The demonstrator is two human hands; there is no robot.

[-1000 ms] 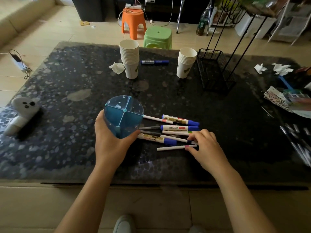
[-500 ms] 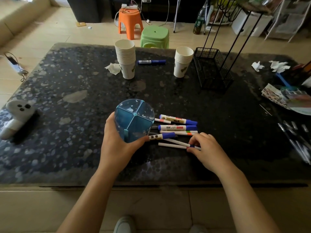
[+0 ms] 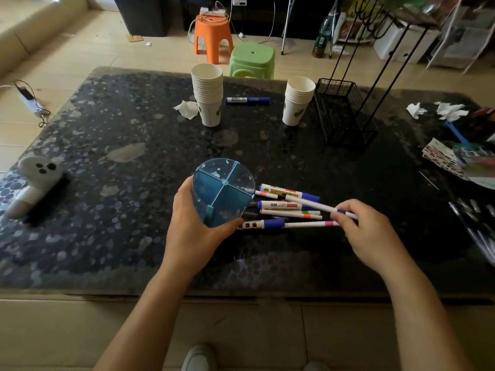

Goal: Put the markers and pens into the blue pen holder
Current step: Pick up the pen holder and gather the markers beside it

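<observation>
The blue pen holder [image 3: 223, 192] is a clear round cup split into compartments, tilted with its mouth facing me. My left hand [image 3: 192, 231] grips it from below. Just right of it lies a pile of markers and pens [image 3: 289, 207] on the dark speckled table [image 3: 107, 183]. My right hand [image 3: 367, 231] pinches two thin white pens [image 3: 313, 215] by their right ends, one blue-banded and raised over the pile, one pink-banded lower down. Another blue marker [image 3: 247, 100] lies far back between the cup stacks.
Two stacks of paper cups [image 3: 209, 95] [image 3: 297, 101] and a black wire basket [image 3: 345, 113] stand at the back. Crumpled tissues [image 3: 187, 108], a white toy [image 3: 32, 183] at the left, papers [image 3: 455, 162] and dark pens [image 3: 479, 228] at the right. Stools stand beyond the table.
My right hand has closed on two thin pens and raised them off the pile. My left hand has shifted the holder rightward, nearer the pens.
</observation>
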